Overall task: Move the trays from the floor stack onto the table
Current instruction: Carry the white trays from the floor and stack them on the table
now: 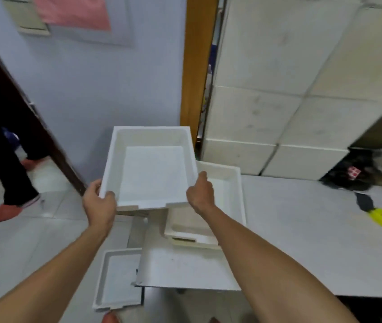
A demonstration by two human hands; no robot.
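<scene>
I hold a white foam tray (pixel 152 166) in the air with both hands, just left of the table's left end. My left hand (pixel 99 203) grips its near left corner. My right hand (pixel 200 193) grips its near right edge. Partly under the held tray's right side, a stack of white trays (pixel 229 183) rests on the white table (pixel 290 241). On the floor, beside the table's near left corner, lies another white tray (pixel 117 280), part of it hidden by the tabletop.
A second person's legs with red shoes (pixel 4 212) stand at the left near a dark door. White foam boxes (pixel 278 101) are stacked behind the table. On the table's right side lie a yellow object (pixel 381 216) and a small cube (pixel 354 172).
</scene>
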